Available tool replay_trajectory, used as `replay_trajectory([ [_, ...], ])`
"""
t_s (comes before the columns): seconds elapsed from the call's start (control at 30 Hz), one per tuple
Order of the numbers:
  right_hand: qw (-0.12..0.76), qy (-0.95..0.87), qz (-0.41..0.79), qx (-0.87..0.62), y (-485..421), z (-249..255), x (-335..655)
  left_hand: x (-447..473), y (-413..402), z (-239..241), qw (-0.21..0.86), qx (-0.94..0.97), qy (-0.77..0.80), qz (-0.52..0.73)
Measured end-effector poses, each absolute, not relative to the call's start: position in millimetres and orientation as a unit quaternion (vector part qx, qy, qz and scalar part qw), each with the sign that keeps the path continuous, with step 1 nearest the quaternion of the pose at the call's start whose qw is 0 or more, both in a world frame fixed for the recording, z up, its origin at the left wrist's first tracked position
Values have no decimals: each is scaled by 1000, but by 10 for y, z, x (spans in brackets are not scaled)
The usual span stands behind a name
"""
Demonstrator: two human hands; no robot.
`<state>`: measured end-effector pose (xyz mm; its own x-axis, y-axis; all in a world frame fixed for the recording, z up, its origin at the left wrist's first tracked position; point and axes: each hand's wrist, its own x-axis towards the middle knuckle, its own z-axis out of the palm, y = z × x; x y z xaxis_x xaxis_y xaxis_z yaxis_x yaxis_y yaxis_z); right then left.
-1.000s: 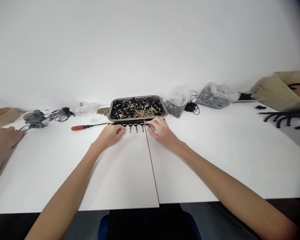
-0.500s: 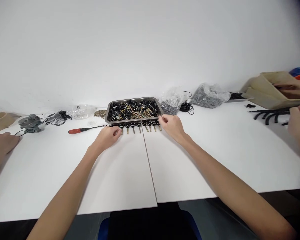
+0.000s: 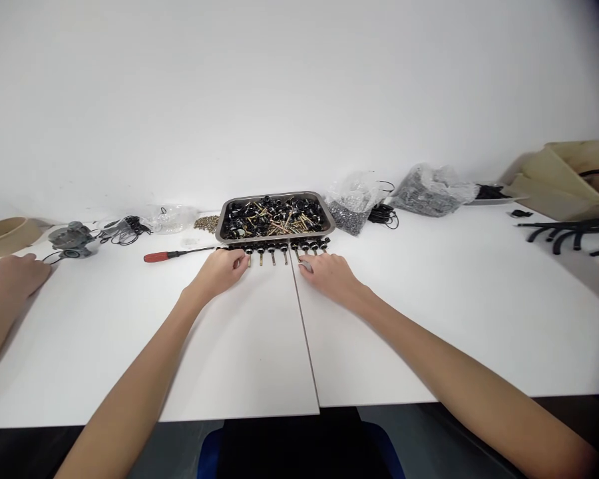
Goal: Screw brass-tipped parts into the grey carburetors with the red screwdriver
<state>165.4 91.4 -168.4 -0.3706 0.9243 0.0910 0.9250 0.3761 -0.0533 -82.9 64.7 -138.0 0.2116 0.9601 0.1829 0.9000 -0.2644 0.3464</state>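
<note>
Black-headed parts with brass-coloured stems lie in a row along the front of a metal tray. The tray is heaped with more of the same parts. At the row's left end my left hand rests with curled fingers, thumb and fingertips pinched beside a stem; what they hold, if anything, is hidden. My right hand is at the right half of the row, fingers bent, its thumb and fingertips closed by one of the stems. Whether it grips that stem is too small to make out.
Left of the row lies a red-handled screwdriver. Small brass pieces, a grey device and a co-worker's hand are farther left. Plastic bags of parts, black bent tubes and a beige bin stand right.
My right hand has moved left and nearer to me, from the row's right end towards the table seam. My left hand stays at the left end. The view has shifted slightly.
</note>
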Motion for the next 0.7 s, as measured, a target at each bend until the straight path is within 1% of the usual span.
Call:
replay_trajectory([
  [0.7,103,-823,7,-559,1031,-1864,1650,-818,643,-1389,84,774,605,165],
])
